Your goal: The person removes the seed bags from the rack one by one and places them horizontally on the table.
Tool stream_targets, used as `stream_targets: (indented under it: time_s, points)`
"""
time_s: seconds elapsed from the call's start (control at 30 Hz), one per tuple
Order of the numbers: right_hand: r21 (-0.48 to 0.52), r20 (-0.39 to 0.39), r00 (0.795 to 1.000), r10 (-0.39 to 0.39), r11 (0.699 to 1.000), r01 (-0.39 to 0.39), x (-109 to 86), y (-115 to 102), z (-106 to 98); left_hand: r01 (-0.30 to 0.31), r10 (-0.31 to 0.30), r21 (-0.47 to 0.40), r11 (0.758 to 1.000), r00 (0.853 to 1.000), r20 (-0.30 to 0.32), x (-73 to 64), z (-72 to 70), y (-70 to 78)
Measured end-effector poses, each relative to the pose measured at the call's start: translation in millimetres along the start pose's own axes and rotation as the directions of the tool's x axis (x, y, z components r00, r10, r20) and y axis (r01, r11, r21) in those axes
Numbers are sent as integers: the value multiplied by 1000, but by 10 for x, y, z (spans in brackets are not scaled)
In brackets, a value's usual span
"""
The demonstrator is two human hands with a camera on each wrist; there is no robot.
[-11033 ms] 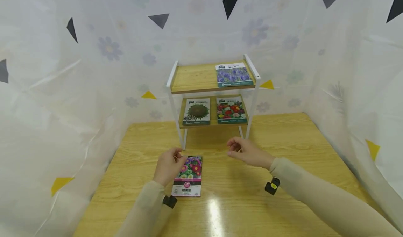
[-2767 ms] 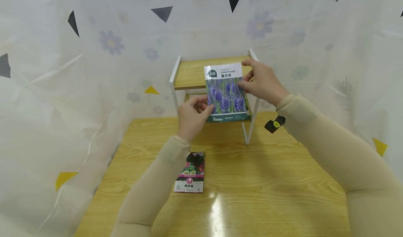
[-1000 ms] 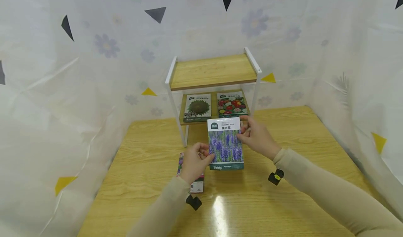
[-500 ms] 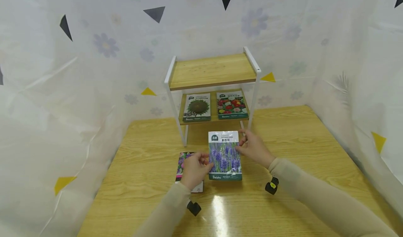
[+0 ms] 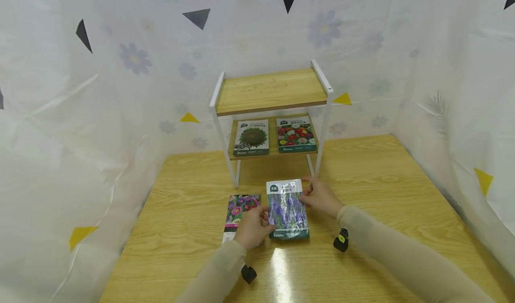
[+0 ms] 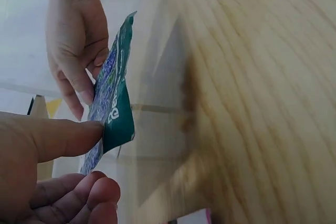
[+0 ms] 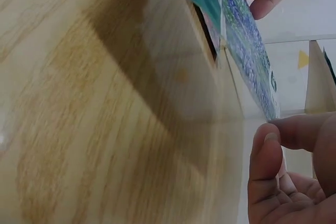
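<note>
In front of the shelf (image 5: pixel 273 88), left hand (image 5: pixel 252 228) and right hand (image 5: pixel 322 198) are pinching the lavender packet (image 5: pixel 287 216) by opposite side edges; it's looking light, bendable, probably slick, those edges likely offering the surest hold.

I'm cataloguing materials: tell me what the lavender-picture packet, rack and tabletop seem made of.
Lavender-picture packet: probably glossy plastic film, given its glare.
Rack boards: wood or veneer, satin, faintly grained; white frame: smooth, perhaps painted metal.
Tabletop: wood or laminate, glossy, showing grain and reflection.
</note>
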State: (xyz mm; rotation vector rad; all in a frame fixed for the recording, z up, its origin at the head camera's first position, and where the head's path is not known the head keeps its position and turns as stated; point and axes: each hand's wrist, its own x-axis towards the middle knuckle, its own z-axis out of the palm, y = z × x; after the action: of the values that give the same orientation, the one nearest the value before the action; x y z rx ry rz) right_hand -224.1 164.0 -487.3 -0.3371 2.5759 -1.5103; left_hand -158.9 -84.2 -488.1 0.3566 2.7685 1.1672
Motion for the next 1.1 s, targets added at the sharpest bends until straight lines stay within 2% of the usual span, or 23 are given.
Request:
stream_targets:
  time_s: [0.23,0.5,0.7,0.93,1.1]
  points:
    - [1,51,998,46,999,-46,45,125,102,-69,65,128,989,997,33,-26,24,-64]
    - [-36,84,992,92,995,-90,54,187,202,-124,105,263,957,991,85,-50,20,-140]
    - [-18,81,991,110,994,-109,49,208,248,-150,130,319,936,988,83,-57,32,-167]
    - [-68,68,993,101,993,-96,67,296,319,-177,166,403,898,984,64,-48,78,-211]
    - [-107,66,990,122,988,-114,72,321,348,-197,178,445,874,980,86,-50,76,-205]
